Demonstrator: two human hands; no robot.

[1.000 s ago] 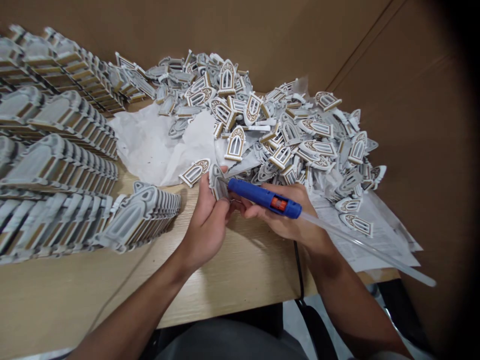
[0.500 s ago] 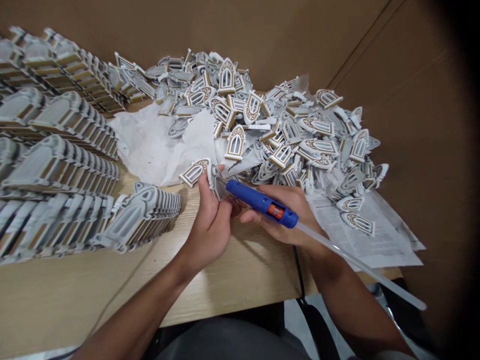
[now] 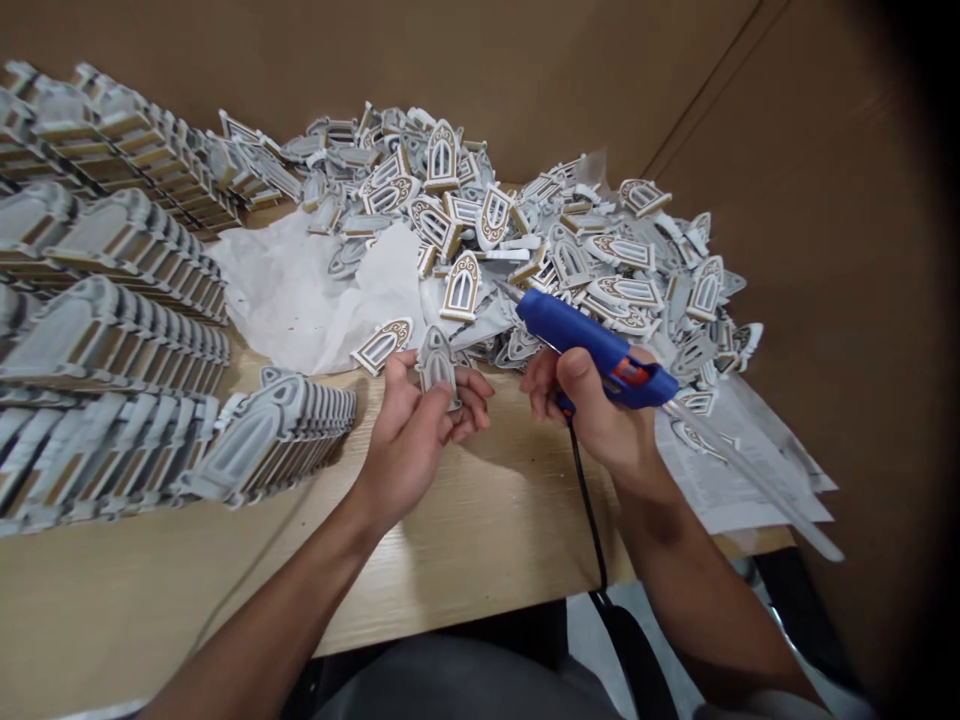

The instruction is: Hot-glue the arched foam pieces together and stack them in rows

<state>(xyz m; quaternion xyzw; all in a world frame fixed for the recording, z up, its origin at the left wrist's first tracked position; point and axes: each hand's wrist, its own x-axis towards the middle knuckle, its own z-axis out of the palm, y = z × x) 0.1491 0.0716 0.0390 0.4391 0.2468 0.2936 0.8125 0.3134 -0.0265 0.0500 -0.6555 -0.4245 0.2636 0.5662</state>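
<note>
Near the middle of the table, my left hand (image 3: 412,425) pinches a small grey-white arched window piece (image 3: 436,366), its plain side facing up, between thumb and fingers. My right hand (image 3: 596,410) is closed around a blue glue gun (image 3: 592,345) with a long translucent glue stick (image 3: 757,480) out of its back end. The gun's metal tip points up and left, apart from the held piece. A white window piece with gold trim (image 3: 383,345) lies just beyond my left hand.
Leaning rows of stacked window pieces (image 3: 112,340) fill the left side. A loose heap of them (image 3: 562,250) lies at the back, with crumpled white paper (image 3: 289,290) beside it. Printed sheets (image 3: 735,490) lie at the right. A black cord (image 3: 588,500) hangs over the table's front edge.
My right hand has moved right with the glue gun, taking its tip off the held piece. In my left hand the piece has turned its plain face towards the camera. The view has shifted slightly.
</note>
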